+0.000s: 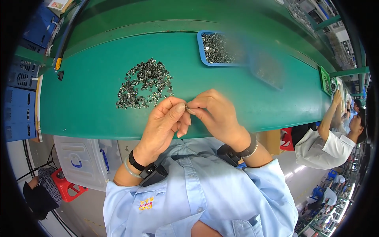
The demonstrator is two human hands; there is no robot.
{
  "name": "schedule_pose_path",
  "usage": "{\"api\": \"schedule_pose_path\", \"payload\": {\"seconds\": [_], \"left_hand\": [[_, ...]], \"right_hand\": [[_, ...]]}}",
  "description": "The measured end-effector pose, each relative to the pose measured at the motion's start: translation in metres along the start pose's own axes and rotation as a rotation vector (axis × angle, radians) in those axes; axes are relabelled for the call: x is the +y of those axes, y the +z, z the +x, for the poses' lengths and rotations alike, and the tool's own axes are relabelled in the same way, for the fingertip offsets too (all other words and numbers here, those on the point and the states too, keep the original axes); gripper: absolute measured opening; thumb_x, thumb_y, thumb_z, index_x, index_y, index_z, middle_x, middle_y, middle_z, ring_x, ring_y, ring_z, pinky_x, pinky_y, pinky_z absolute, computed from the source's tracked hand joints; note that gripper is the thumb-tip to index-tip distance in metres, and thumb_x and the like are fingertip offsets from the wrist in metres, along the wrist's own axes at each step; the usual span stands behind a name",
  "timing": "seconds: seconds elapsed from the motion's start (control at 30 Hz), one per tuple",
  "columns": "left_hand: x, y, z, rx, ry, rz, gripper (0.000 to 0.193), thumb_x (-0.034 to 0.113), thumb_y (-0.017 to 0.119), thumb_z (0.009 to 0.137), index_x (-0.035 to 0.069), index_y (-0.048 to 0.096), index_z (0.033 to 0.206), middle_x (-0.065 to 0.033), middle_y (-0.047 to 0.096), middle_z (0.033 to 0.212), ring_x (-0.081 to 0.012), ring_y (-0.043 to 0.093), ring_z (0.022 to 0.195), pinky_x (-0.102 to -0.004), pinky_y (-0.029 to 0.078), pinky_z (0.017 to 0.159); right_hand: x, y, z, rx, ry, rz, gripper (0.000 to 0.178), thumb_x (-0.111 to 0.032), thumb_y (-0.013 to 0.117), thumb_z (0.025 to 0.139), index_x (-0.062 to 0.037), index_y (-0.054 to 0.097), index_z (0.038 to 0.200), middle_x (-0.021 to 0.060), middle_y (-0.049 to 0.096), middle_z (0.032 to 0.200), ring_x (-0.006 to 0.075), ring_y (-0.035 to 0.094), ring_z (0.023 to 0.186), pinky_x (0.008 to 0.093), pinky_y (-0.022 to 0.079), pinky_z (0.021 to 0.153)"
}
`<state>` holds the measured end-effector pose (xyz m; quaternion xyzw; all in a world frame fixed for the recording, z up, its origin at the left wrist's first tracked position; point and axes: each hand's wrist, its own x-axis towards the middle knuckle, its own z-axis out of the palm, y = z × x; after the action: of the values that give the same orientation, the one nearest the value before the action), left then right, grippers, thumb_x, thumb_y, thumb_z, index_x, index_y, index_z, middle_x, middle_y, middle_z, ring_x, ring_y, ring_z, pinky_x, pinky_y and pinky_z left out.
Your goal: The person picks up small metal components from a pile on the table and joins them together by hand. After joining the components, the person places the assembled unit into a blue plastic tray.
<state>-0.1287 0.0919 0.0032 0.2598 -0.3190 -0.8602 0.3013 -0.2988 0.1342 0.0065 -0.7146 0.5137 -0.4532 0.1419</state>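
Note:
Near the front edge of the green table, my left hand (167, 116) and my right hand (215, 112) meet fingertip to fingertip. Between their pinched thumbs and forefingers sits a tiny dark metal part (186, 107), mostly covered by the fingers. Just beyond my left hand lies a loose pile of small black and silver metal parts (146, 83), spread over the tabletop. Farther back, to the right, a blue tray (201, 55) holds many similar small parts.
A blurred patch hides the table right of the blue tray. The green table (87, 91) has a raised back ledge. Blue crates (19, 114) stand at far left, a clear lidded bin (79, 158) below. At right, a co-worker (325, 146) in white sits by a green tray (325, 80).

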Motion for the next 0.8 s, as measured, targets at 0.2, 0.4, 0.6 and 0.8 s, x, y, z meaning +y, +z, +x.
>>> {"api": "schedule_pose_path", "payload": {"seconds": [0.2,0.4,0.6,0.8], "left_hand": [[-0.007,0.001,0.0,-0.008,0.032,-0.017,0.016,0.021,0.054,0.095,0.005,0.053,0.095,-0.0043,0.058,0.071,-0.0088,0.051,0.055,-0.022,0.038,0.046],[-0.016,0.0,-0.004,-0.046,0.082,-0.084,0.015,0.021,0.055,0.094,0.006,0.052,0.092,-0.0031,0.057,0.069,-0.0088,0.051,0.054,-0.0214,0.038,0.046],[-0.015,-0.004,-0.007,-0.066,0.031,-0.054,0.014,0.02,0.056,0.094,0.007,0.052,0.089,-0.0023,0.056,0.067,-0.0087,0.05,0.053,-0.0214,0.037,0.046],[-0.003,0.007,-0.013,0.058,0.04,0.144,0.015,0.02,0.054,0.095,0.007,0.052,0.089,-0.0026,0.055,0.067,-0.0092,0.049,0.052,-0.0218,0.037,0.045]], "right_hand": [[-0.003,0.006,-0.007,0.048,0.017,0.006,0.018,-0.004,0.072,0.073,-0.0082,0.061,0.088,0.0053,0.062,0.084,0.0217,0.06,0.076,0.0313,0.048,0.064],[-0.011,0.012,-0.014,0.112,0.065,0.146,0.019,-0.004,0.071,0.074,-0.008,0.061,0.089,0.0063,0.062,0.085,0.0219,0.06,0.077,0.0309,0.048,0.064],[-0.01,0.009,-0.021,0.073,0.124,0.224,0.018,-0.004,0.07,0.076,-0.0081,0.06,0.091,0.0063,0.062,0.086,0.0213,0.059,0.078,0.031,0.048,0.066],[-0.009,-0.002,-0.016,-0.022,-0.048,-0.082,0.018,-0.003,0.069,0.077,-0.0078,0.06,0.091,0.0058,0.063,0.086,0.0203,0.06,0.079,0.0303,0.048,0.067]]}}
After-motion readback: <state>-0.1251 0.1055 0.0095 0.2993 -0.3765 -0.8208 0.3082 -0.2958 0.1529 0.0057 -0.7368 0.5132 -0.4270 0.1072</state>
